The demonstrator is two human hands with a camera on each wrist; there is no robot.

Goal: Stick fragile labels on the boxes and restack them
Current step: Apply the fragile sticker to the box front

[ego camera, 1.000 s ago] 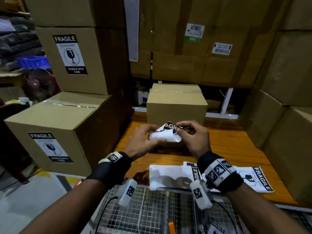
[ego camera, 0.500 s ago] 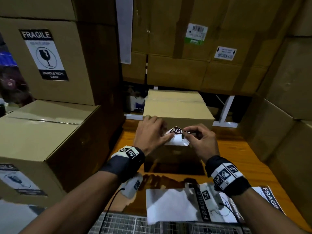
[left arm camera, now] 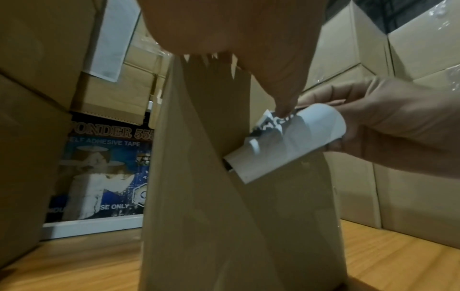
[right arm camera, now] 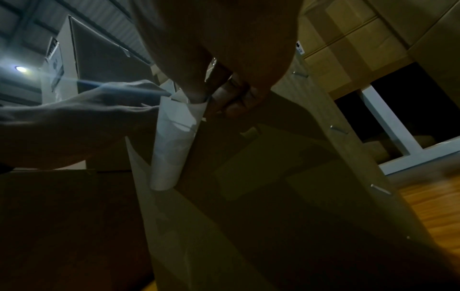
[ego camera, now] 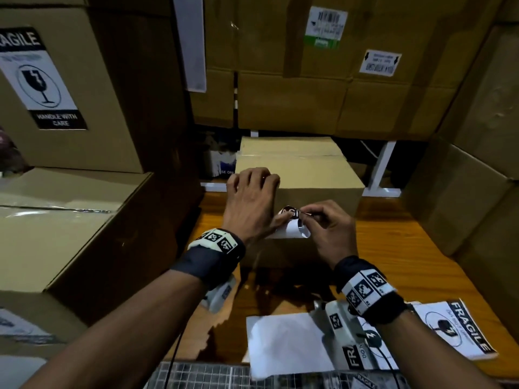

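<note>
A small plain cardboard box (ego camera: pixel 317 175) stands on the wooden table (ego camera: pixel 407 248). My left hand (ego camera: pixel 266 197) hooks its curled fingers over the box's top front edge. Its thumb (left arm camera: pixel 283 98) presses the black "FRAGILE" end of a label (ego camera: pixel 292 228) against the front face. My right hand (ego camera: pixel 306 217) pinches the same label at its upper right. The rest of the label (left arm camera: pixel 298 141) curls away from the cardboard in a white roll. In the right wrist view the curled label (right arm camera: pixel 171 145) hangs between both hands in front of the box (right arm camera: pixel 273 177).
Spare fragile labels (ego camera: pixel 460 329) and a white backing sheet (ego camera: pixel 286 343) lie near the table's front edge. Labelled boxes (ego camera: pixel 70 88) are stacked at left, plain boxes (ego camera: pixel 463 197) at right, and a wall of cartons (ego camera: pixel 309 94) behind. A tape carton (left arm camera: pixel 104 167) sits behind the small box.
Both hands carried the label forward from mid-air to the box's front face. My left hand went from pinching the label to hooking over the box edge, thumb on the label.
</note>
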